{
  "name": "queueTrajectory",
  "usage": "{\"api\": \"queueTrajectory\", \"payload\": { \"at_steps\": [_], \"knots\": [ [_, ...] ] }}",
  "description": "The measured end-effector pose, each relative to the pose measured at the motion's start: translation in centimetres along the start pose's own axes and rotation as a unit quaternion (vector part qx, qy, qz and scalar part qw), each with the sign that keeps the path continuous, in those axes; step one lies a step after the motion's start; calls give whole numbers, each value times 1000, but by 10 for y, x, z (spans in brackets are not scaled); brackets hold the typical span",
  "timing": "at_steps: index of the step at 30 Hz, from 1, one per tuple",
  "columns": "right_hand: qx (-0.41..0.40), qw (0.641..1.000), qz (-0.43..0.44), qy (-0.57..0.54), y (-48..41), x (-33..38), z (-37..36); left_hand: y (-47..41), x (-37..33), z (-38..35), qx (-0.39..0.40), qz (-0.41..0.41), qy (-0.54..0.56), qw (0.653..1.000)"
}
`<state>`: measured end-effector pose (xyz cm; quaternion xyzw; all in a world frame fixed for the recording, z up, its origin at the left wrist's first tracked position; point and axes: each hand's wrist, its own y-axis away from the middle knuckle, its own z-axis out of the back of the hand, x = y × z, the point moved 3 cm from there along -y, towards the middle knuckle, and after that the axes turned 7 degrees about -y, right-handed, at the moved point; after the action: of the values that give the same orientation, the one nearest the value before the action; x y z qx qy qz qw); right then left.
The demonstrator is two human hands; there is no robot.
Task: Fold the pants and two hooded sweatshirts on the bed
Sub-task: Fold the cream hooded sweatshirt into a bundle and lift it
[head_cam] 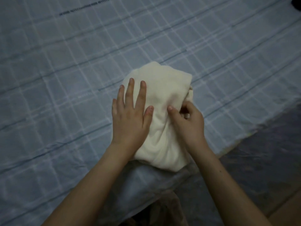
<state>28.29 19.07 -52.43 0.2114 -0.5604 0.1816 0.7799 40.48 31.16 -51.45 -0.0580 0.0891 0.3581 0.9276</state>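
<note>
A cream garment (164, 98) lies bundled into a thick, rounded packet near the near edge of the bed (48, 128), a little right of the middle of the view. Its cloth looks soft and slightly fuzzy, with smooth folds on top and gathered creases running toward the near end. The folding hides any hood, sleeves or legs, so it cannot be told whether it is a sweatshirt or the pants.

The left hand (130, 118) rests flat on the left part of the packet, its fingers (130, 90) straight and spread apart, the little finger reaching past the cloth's edge over the sheet (211, 46). The right hand (187, 121) sits at the packet's right side with its fingers curled in, pinching a loose fold of the cream cloth; the thumb (171, 111) lies on top of the fabric, while the fingertips are tucked under and out of sight.

The sheet is thin, pale blue cotton with a white and dark check, lightly wrinkled, with a blurred line of dark print near the top left. The light is dim and the picture soft, so fine weave is hard to read. Beyond the bed's edge at the right lies a dark floor (268, 160). A black object (296, 4) is cut off by the top right corner, and a patch of brownish cloth (166, 207) shows between the forearms at the bottom, too murky to identify.
</note>
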Motion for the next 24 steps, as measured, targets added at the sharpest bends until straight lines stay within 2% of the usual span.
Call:
{"api": "queueTrajectory", "payload": {
  "at_steps": [3,6,8,11,13,15,19,21,24],
  "knots": [
    [-53,998,-9,25,7,-5,23,-1,-7,8,7,-18,-22,1000],
    [-77,988,-38,126,7,-22,51,-12,-21,11,-21,-112,-41,993],
    [-66,986,-82,130,2,-37,58,-16,-34,4,-15,-151,-42,988],
    [-69,983,-114,124,-1,-42,57,-15,-39,-11,14,-135,-56,989],
    [-101,983,-98,118,5,-32,56,-12,-36,-16,18,-124,-69,990],
    [-123,984,-35,123,14,-15,50,-11,-38,-16,16,-125,-74,989],
    [-22,972,91,218,16,9,7,-9,-39,-16,7,-136,-58,989],
    [19,969,89,228,13,-2,-12,-8,-27,-19,-5,-138,-49,989],
    [39,977,72,196,6,-34,-32,-11,-13,-37,-13,-145,-49,988]
  ]
}}
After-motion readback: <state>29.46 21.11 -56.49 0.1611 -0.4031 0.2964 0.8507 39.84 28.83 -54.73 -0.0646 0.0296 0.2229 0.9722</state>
